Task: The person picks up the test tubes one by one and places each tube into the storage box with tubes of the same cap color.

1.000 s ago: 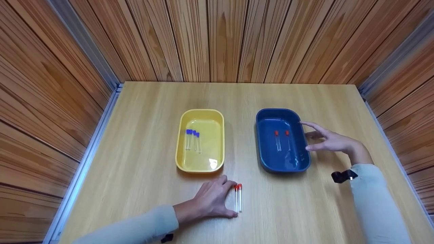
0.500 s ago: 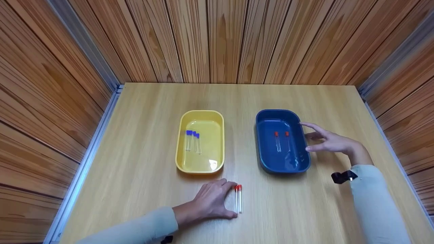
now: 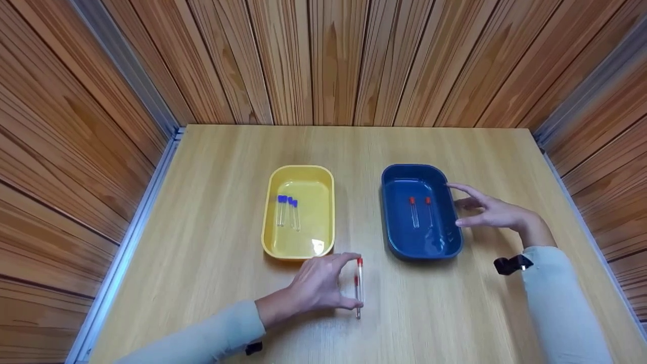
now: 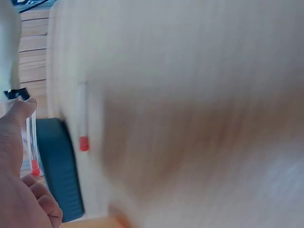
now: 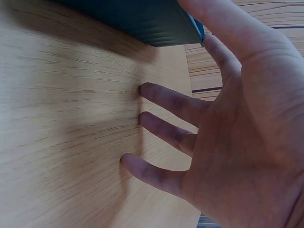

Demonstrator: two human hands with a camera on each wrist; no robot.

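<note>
My left hand pinches a red-capped test tube end to end between thumb and a finger, raised off the table. A second red-capped test tube lies on the table just below it; in the head view the held tube partly covers it. At the right, my right hand touches the outer side of the blue tray with thumb and index finger spread. Its other fingers reach down to the tabletop. Inside the blue tray lie two red-capped test tubes.
Left of the blue tray stands a yellow tray holding several purple-capped test tubes. Both trays stand on a wooden table. Wood-patterned walls enclose the back and sides.
My left hand has taken one red-capped test tube and lifted it up from the table beside the other one. The right hand keeps its place at the blue tray.
</note>
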